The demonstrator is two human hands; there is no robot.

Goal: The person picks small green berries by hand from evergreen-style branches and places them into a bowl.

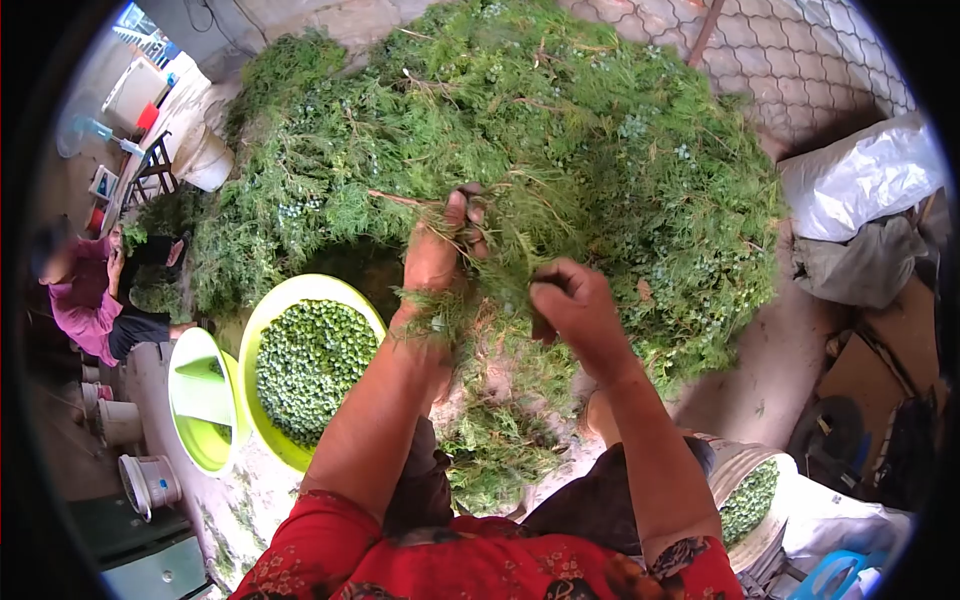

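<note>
My left hand point(450, 235) is closed around a green leafy sprig point(520, 215) with a brown stem end pointing left. To its right, my right hand point(572, 305) has its thumb and fingers pressed together at the sprig's lower edge; whatever lies between them is too small to make out. Loose bits of greenery hang by my left wrist. Beyond both hands spreads a large heap of cut branches point(640, 130) with pale berries. Left of my left forearm stands a yellow-green tub point(262, 425) of small green berries point(310, 365).
A second green tub point(205, 385) stands beside the first. At lower right is a white bucket point(785, 500) of green berries. Another person point(90, 290) in pink sits at far left. White sacks point(865, 180) lie at right. Cut greenery point(500, 455) covers floor between my legs.
</note>
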